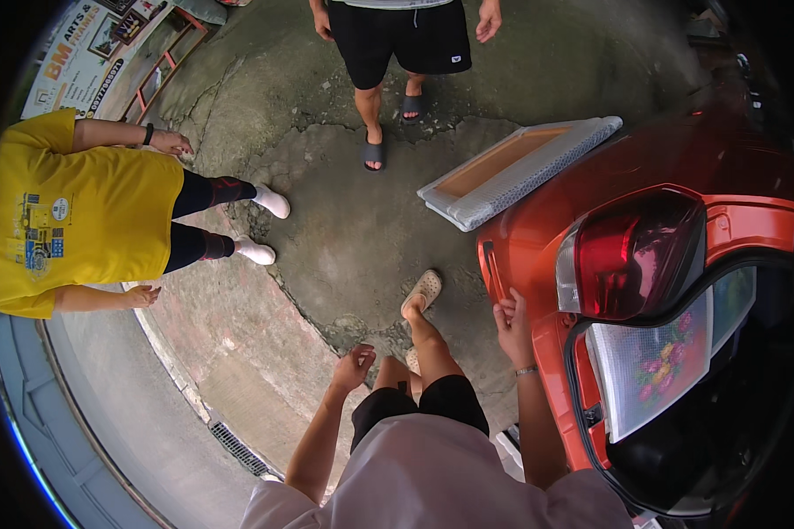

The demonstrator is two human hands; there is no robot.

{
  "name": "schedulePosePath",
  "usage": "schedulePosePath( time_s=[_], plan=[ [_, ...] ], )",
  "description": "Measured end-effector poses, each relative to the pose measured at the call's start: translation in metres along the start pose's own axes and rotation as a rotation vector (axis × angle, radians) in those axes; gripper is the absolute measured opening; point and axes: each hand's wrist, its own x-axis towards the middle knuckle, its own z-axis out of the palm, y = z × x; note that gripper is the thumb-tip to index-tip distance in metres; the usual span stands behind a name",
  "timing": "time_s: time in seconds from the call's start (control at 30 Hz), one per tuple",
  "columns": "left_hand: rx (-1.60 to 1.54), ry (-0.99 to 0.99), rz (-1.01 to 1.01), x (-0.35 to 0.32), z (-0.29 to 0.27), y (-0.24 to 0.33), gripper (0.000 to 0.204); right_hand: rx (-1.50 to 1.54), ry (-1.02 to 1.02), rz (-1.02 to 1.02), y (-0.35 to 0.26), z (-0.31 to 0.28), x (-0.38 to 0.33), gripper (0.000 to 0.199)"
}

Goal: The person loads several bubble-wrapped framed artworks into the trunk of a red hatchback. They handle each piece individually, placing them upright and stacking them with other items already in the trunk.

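My left hand [354, 367] hangs beside my thigh, its fingers loosely bent and apart, with nothing visible in it. Close to the rear corner of an orange-red car [538, 256], my right hand [513, 324] is raised with its fingers spread and holds nothing; whether a fingertip touches the bumper I cannot tell. A framed panel [512, 172] in bubble wrap, its brown back showing, leans at the car's side beyond that hand. Inside the open rear of the car lies a wrapped flower picture [657, 361] with pink and yellow blooms, and part of another picture [732, 300] shows behind it.
A person in a yellow shirt [88, 212] stands at the left. Another in black shorts [406, 44] stands ahead. The concrete ground [344, 229] is cracked and uneven, with a drain grate [238, 450] at lower left. A printed sign [84, 62] and red metal frame [163, 70] are far left.
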Motion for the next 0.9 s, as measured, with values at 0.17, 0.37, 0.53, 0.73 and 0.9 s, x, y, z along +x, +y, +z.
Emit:
schedulePosePath(
  time_s=[0.17, 0.37, 0.53, 0.73, 0.9],
  plan=[
    [0.116, 0.074, 0.063, 0.034, -0.034, 0.039, 0.024, 0.264, 0.268, 0.152, -0.041, 0.056, 0.189, 0.077],
    [0.159, 0.149, 0.067, 0.107, -0.128, 0.087, 0.02, 0.046, 0.611, 0.457, -0.037, 0.096, 0.283, 0.053],
    [0.236, -0.024, 0.29, 0.234, -0.143, 0.198, 0.024, 0.037, 0.768, 0.349, -0.061, 0.124, 0.309, 0.059],
    [0.307, -0.311, 0.652, 0.39, -0.048, 0.36, 0.043, 0.06, 0.564, 0.163, -0.129, 0.147, 0.328, 0.088],
    [0.607, -0.336, 0.545, 0.463, 0.044, 0.436, 0.088, 0.067, 0.483, -0.019, -0.139, 0.132, 0.335, 0.073]
  ],
)
